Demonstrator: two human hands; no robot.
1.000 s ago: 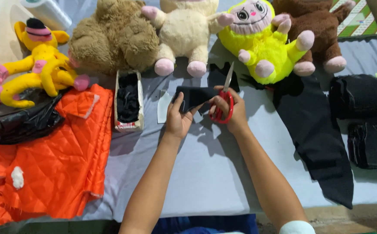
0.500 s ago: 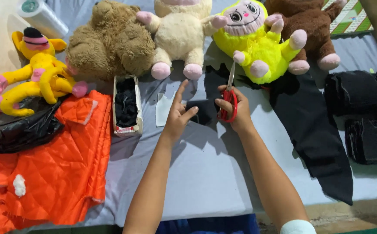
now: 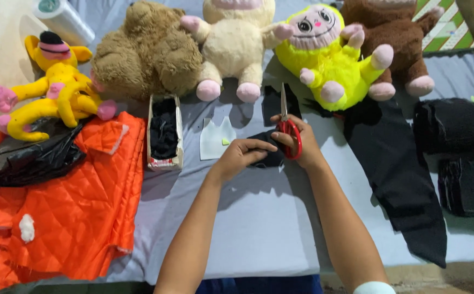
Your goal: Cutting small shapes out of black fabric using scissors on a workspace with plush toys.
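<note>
Work surface is a table (image 3: 259,228) covered in grey cloth, seen from above. Right hand (image 3: 297,142) closed through the handles of red-handled scissors (image 3: 287,128), blades together and pointing toward the far edge, tips near the yellow plush doll (image 3: 324,60). Left hand (image 3: 241,155) curled, fingers pinching a small black fabric piece (image 3: 269,155) that lies mid-table, just beside the scissor handles; the two hands nearly touch over it. Just left of the left hand, a white paper pattern (image 3: 215,139) lies flat with a small green scrap on it. Further left, a narrow cardboard box (image 3: 164,133) holding black scraps, standing near the brown teddy bear (image 3: 147,54). Along the far edge, left to right: yellow long-limbed plush with pink hands (image 3: 52,92), brown teddy bear, cream plush with pink feet (image 3: 234,49), yellow plush doll, dark brown plush (image 3: 397,38). Far left corner: a roll of clear film (image 3: 62,19). Left side: orange quilted fabric (image 3: 68,207) spread toward the near edge, a black plastic bag (image 3: 30,158) lying on its far part. Right of the hands, a long strip of black fabric (image 3: 400,174) runs from the yellow doll toward the near right corner; beyond it, folded black cloth stacks (image 3: 460,152) at the right edge
</note>
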